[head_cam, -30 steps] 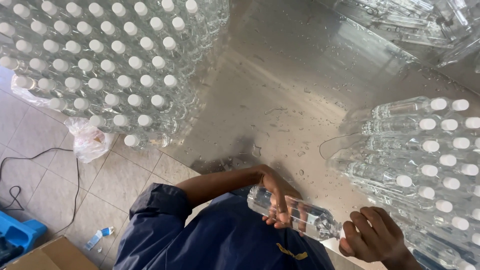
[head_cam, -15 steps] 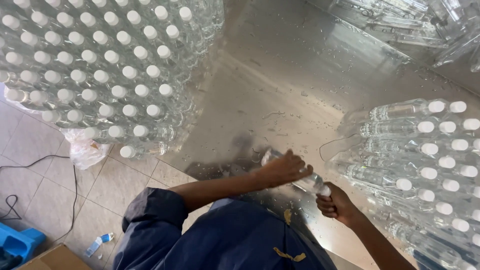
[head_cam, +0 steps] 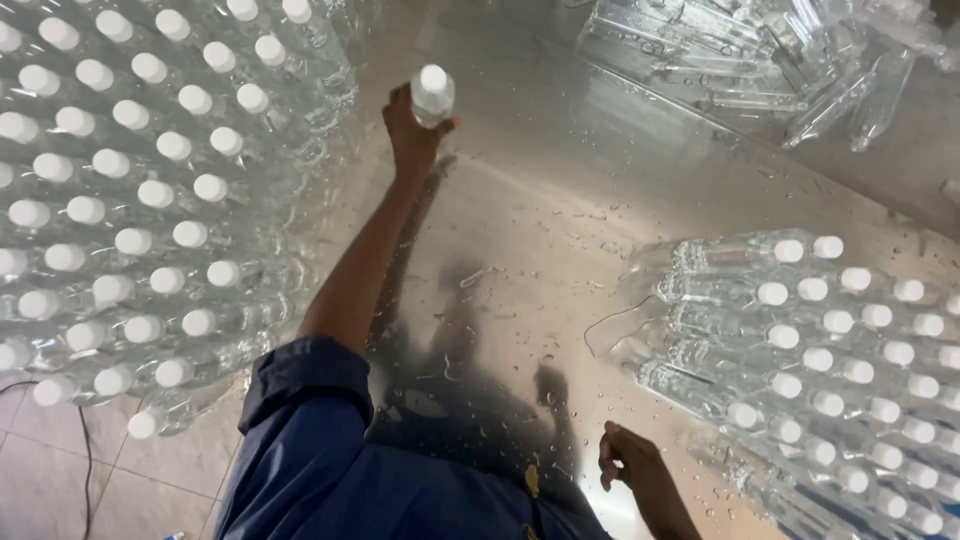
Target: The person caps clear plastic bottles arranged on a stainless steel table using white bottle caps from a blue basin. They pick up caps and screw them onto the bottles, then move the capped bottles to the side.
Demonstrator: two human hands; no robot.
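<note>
One clear white-capped bottle (head_cam: 432,95), left hand (head_cam: 410,130)

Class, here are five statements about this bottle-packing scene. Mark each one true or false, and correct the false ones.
1. The left hand holds a clear bottle with a white cap. True.
2. The right hand grips a bottle. False: it holds nothing and hovers over the metal table, beside the bottles lying on the right.
3. The table surface is dry. False: water droplets dot the metal.
4. The stack on the left shows rows of white caps. True.
5. The person wears a red sleeve. False: the sleeve is blue.
</note>
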